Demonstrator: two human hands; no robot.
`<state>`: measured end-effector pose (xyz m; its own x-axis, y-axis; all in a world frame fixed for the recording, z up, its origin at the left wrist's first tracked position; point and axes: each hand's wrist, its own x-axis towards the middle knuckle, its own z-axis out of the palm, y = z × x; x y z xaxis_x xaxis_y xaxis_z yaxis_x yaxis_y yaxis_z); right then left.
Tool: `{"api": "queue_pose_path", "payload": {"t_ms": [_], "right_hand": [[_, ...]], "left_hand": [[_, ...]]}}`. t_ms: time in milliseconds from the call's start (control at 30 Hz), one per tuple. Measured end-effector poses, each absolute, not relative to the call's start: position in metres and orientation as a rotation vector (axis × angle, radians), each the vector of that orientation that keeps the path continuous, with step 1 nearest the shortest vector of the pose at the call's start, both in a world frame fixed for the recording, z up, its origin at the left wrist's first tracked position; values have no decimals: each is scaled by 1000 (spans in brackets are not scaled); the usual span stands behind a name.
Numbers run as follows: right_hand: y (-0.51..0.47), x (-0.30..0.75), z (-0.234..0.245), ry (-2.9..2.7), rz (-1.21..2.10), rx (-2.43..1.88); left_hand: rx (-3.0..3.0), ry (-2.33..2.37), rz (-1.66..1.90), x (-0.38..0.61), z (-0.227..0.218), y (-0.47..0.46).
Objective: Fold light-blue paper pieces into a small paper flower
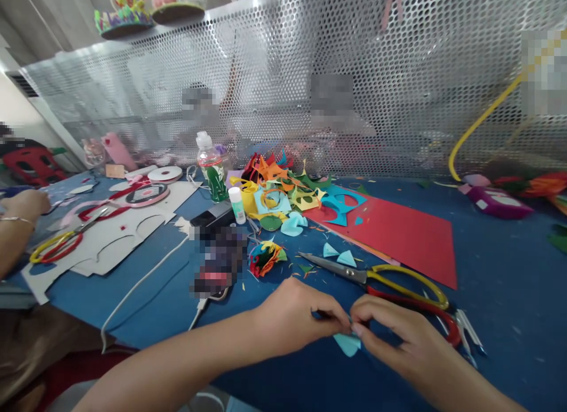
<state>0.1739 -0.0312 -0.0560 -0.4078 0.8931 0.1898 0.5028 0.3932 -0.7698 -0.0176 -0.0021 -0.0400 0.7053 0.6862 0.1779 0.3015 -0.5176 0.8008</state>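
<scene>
My left hand (296,317) and my right hand (398,341) meet over the blue table (509,282) near its front edge. Both pinch a small light-blue paper piece (348,343) between fingertips, its folded tip hanging below them. Just beyond my right hand lie scissors (381,277) with yellow and red handles, blades pointing left. Two small light-blue paper cones (339,254) rest behind the scissor blades.
A red paper sheet (398,235) lies behind the scissors, beside a heap of coloured paper scraps (283,190). A bottle (211,167), glue tube (237,205), white cable (142,279) and white card (110,241) sit left. Another person's hand (24,205) works at far left. A perforated metal screen (354,75) closes the back.
</scene>
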Motion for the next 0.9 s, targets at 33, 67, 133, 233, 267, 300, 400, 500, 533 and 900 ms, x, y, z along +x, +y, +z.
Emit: {"api": "queue_pose_path", "payload": {"t_ms": [33, 67, 133, 233, 267, 300, 400, 500, 533, 900], "right_hand": [[-31, 174, -56, -2054, 831, -1197], [-30, 175, -56, -2059, 821, -1206], [-29, 178, -56, -2087, 809, -1224], [-28, 181, -57, -2136, 798, -1226], [-28, 182, -57, -2148, 791, -1220], [-28, 182, -57, -2155, 783, -1216], [-28, 181, -57, -2172, 764, -1215], [-27, 181, -58, -2167, 767, -1228], [-27, 181, -58, -2161, 770, -1227], [-30, 175, -54, -2089, 751, -1248]], "left_hand": [[2147, 745, 632, -18, -39, -3], [2160, 755, 640, -17, -37, -4], [2144, 800, 647, -16, -35, -5], [2004, 847, 642, -14, -35, -6], [1944, 843, 640, -13, -36, -6], [1891, 837, 634, -13, -37, -6], [1818, 828, 608, -13, -40, -5], [1808, 841, 592, -14, -39, -6], [1804, 847, 583, -14, -38, -6], [1814, 895, 572, -14, -48, -4]]}}
